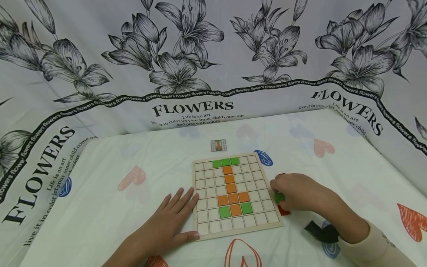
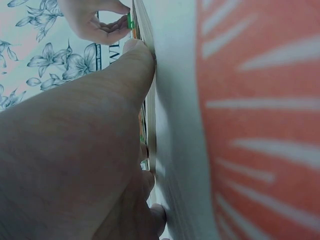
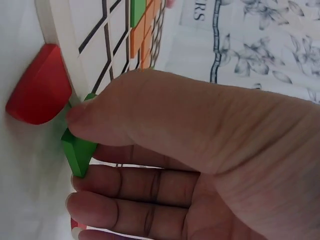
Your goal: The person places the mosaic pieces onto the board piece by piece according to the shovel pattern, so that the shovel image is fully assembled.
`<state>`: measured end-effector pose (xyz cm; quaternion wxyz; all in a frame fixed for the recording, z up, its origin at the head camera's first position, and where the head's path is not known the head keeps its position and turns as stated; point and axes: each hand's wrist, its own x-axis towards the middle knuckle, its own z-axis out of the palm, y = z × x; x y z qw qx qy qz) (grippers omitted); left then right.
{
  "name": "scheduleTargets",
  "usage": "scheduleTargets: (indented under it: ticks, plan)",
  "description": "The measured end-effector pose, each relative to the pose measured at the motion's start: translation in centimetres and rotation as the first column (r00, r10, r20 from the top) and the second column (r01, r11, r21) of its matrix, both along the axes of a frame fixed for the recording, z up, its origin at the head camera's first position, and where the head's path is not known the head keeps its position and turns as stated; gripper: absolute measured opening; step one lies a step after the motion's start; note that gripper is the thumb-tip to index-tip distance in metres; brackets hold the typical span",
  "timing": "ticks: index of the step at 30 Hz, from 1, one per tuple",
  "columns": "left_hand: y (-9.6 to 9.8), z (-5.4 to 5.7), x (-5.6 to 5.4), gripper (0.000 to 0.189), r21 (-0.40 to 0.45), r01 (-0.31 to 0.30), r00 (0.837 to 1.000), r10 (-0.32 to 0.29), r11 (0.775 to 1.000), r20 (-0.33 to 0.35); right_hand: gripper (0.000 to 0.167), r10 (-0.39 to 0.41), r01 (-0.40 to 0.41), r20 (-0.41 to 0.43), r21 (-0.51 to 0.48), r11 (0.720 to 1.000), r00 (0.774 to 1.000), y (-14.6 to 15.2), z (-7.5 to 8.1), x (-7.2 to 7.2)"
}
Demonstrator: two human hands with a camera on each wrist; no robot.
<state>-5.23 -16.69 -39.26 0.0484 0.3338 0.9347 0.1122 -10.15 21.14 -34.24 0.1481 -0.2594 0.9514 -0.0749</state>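
A pale wooden grid board (image 1: 227,224) lies on the cloth, its cells partly filled with square tiles. Orange tiles (image 1: 231,188) form a column that widens to three across lower down. Three green tiles (image 1: 225,161) line the top row, and one more flanks each side of the lowest orange tile. At the board's left edge my left hand (image 1: 163,222) rests with fingers spread, fingertips and thumb at the rim. Beyond the right edge, my right hand (image 1: 297,191) pinches a green tile (image 3: 79,152) between thumb and fingers, close above the cloth.
A red piece (image 3: 41,87) lies against the board's right side, partly under my right hand in the head view. Behind the board is a small picture card (image 1: 218,145) showing a grid pattern. Flower-printed fabric (image 1: 197,107) rises at the back. A dark strap (image 1: 321,232) is near the right wrist.
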Motion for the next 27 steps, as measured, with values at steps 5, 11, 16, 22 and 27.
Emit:
scheduleTargets:
  ticks: [5, 11, 16, 22, 27]
  plan:
    - [0.0, 0.0, 0.1, 0.088, 0.002, 0.001, 1.0, -0.001, 1.0, -0.006, 0.024, 0.02, -0.019, 0.026, -0.026, 0.999, 0.999, -0.3, 0.2, 0.4]
    - [0.0, 0.1, 0.1, 0.088, 0.004, 0.003, 1.0, -0.003, 1.0, -0.011, 0.026, 0.024, -0.023, 0.059, -0.018, 1.0, 0.998, -0.7, 0.3, 0.9]
    - [0.0, 0.2, 0.1, 0.088, 0.007, 0.005, 1.0, -0.005, 1.0, -0.012, 0.027, 0.035, -0.035, 0.071, -0.004, 0.999, 0.997, -0.9, 0.3, 1.4]
    - [0.0, 0.2, 0.1, 0.088, 0.008, 0.005, 1.0, -0.005, 1.0, -0.012, 0.029, 0.08, -0.08, 0.074, -0.008, 0.997, 0.994, -1.3, 0.3, 2.1]
    - [0.0, 0.2, 0.1, 0.088, 0.009, 0.002, 1.0, -0.002, 1.0, -0.011, 0.03, 0.16, -0.159, 0.069, -0.023, 0.987, 0.985, -1.8, 0.3, 2.7]
